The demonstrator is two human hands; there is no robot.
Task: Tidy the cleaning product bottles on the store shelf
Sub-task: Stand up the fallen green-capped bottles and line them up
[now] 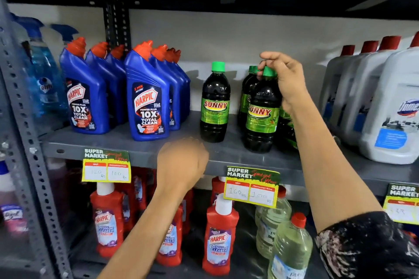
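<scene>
On the grey metal shelf stand dark Sunny bottles with green caps and green labels. One Sunny bottle stands alone at the middle. To its right, my right hand grips the green cap of the front Sunny bottle, which stands upright on the shelf with other Sunny bottles behind and beside it, partly hidden by my forearm. My left hand is blurred, fingers curled, at the shelf's front edge below the lone bottle, holding nothing I can see.
Blue Harpic bottles with red caps fill the shelf's left side, and blue spray bottles stand further left. White Domex jugs stand at the right. Below are red Harpic bottles, clear bottles and price tags.
</scene>
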